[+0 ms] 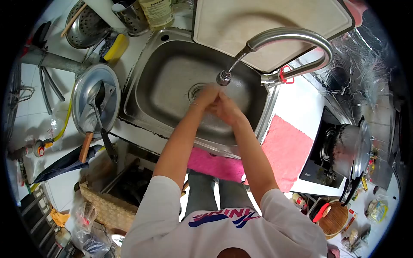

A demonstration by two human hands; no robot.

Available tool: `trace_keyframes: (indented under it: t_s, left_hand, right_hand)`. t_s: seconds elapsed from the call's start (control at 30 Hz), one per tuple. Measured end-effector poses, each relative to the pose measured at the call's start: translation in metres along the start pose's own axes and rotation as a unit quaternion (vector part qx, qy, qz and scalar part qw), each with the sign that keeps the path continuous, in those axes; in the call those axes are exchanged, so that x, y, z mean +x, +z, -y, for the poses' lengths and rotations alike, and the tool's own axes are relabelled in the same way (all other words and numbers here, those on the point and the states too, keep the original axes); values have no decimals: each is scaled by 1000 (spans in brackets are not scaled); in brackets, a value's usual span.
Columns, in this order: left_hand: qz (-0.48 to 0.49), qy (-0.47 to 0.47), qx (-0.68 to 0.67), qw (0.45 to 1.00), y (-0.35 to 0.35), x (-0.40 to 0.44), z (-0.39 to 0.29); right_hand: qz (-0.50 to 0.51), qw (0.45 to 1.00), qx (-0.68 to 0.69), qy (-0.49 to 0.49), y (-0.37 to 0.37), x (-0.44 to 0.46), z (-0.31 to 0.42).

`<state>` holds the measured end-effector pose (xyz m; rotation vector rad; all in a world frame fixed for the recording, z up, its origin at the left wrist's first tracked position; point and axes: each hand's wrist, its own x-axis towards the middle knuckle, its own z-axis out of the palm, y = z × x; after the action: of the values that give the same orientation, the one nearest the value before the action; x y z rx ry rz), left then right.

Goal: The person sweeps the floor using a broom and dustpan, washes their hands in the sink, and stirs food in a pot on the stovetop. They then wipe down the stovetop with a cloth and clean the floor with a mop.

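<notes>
My left hand (207,95) and my right hand (229,111) meet over the steel sink basin (167,64), just below the spray head of the faucet (223,78). They touch each other, the left lying partly across the right. Their fingers are hidden or blurred, so I cannot make out how far they are curled. No object shows in either hand. Behind them, the drain (195,92) is partly covered by my left hand. Whether water is running cannot be told from this view.
A cutting board (266,21) leans behind the sink. On the left are a metal lid (77,103) with ladles and a yellow sponge (116,49). A pink cloth (286,150) lies on the right, beside a stove bearing a glass pot (346,148).
</notes>
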<state>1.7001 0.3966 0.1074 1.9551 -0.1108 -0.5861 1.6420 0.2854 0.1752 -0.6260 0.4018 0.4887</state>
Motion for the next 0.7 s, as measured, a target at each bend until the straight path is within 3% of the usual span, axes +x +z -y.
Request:
trace_keyframes:
  t_s: [0.07, 0.1, 0.13, 0.17, 0.2, 0.27, 0.3, 0.33, 0.37, 0.4, 0.43, 0.47, 0.5, 0.57, 0.6, 0.67, 0.7]
  left_hand:
    - [46, -19, 38, 998, -25, -15, -34]
    - [45, -18, 39, 998, -22, -21, -39]
    - [37, -32, -260, 964, -12, -33, -43]
    - [24, -40, -535, 844, -6, -42, -48]
    - [23, -37, -533, 845, -3, -46, -49]
    - [-6, -125, -652, 748, 7, -49, -46]
    - [-3, -125, -652, 748, 7, -48, -45]
    - [-13, -155, -654, 740, 7, -49, -44]
    - [-25, -184, -655, 733, 5, -48, -43]
    - [-25, -182, -654, 734, 2, -47, -48]
    - [-7, -211, -640, 739, 0, -44, -55]
    - [12, -240, -624, 743, 0, -42, -62]
    - [14, -241, -625, 742, 1, -41, -62]
    - [49, -228, -603, 763, 0, -37, -62]
    - [51, -227, -602, 764, 1, -35, -59]
    - [66, -224, -581, 780, 5, -31, -54]
    - [67, -223, -580, 781, 3, -33, -60]
  right_hand:
    - [-22, 990, -123, -64, -17, 0, -4]
    - [-21, 990, -123, -65, -22, 5, -9]
    - [-12, 992, 88, -93, -24, 8, -16]
    - [0, 949, 293, -115, -25, 14, -21]
    - [4, 949, 293, -115, -16, 17, -27]
    - [-147, 909, 370, -126, 2, 7, -43]
    - [-148, 908, 370, -129, 11, -4, -39]
    - [-161, 960, 190, -127, 24, -19, -32]
    - [-167, 979, 3, -119, 31, -28, -27]
    - [-165, 979, 4, -120, 29, -30, -25]
    - [-148, 956, -203, -153, 25, -31, -19]
    - [-128, 890, -400, -179, 21, -34, -13]
    - [-130, 889, -401, -178, 19, -38, -7]
    - [-80, 779, -590, -195, 19, -42, 2]
    - [-81, 779, -590, -196, 21, -43, 3]
    - [-82, 692, -677, -235, 24, -46, 2]
    - [-82, 692, -677, -237, 25, -45, 1]
